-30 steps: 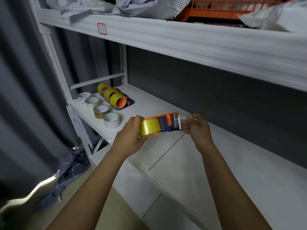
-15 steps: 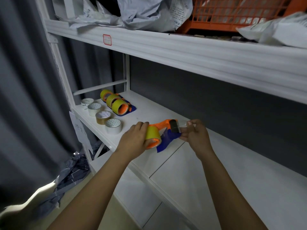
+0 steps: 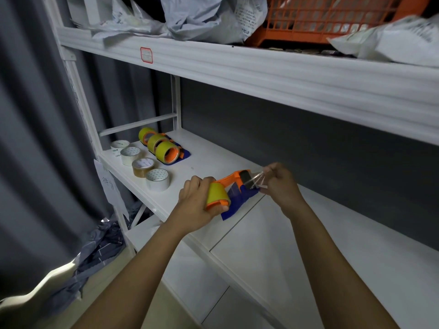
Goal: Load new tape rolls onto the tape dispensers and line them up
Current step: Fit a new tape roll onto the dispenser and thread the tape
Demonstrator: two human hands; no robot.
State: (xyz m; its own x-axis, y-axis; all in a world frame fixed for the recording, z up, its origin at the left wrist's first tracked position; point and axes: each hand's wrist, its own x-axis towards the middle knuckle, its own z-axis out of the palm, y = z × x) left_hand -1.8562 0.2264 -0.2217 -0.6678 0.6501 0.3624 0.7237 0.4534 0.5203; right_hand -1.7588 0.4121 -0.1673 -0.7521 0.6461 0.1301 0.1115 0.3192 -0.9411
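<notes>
My left hand (image 3: pixel 197 201) grips an orange and blue tape dispenser (image 3: pixel 234 186) around its yellow tape roll (image 3: pixel 216 194), above the white shelf (image 3: pixel 273 224). My right hand (image 3: pixel 279 184) pinches the clear free end of the tape (image 3: pixel 255 180) at the dispenser's front, by the dark blade plate. Three more dispensers (image 3: pixel 164 149) loaded with yellow rolls lie side by side at the shelf's far left. In front of them stand several loose tape rolls (image 3: pixel 142 162), white and brown.
A white upper shelf (image 3: pixel 261 74) hangs close overhead, carrying an orange crate (image 3: pixel 327 17) and grey mailer bags (image 3: pixel 206 17). A dark curtain (image 3: pixel 35 138) closes off the left. Crumpled bags (image 3: pixel 95 248) lie on the floor by the rack's leg.
The dispenser has turned from level to tilted, roll end toward me and lower. My right hand has drawn the clear tape end out past the blade. The camera has moved closer.
</notes>
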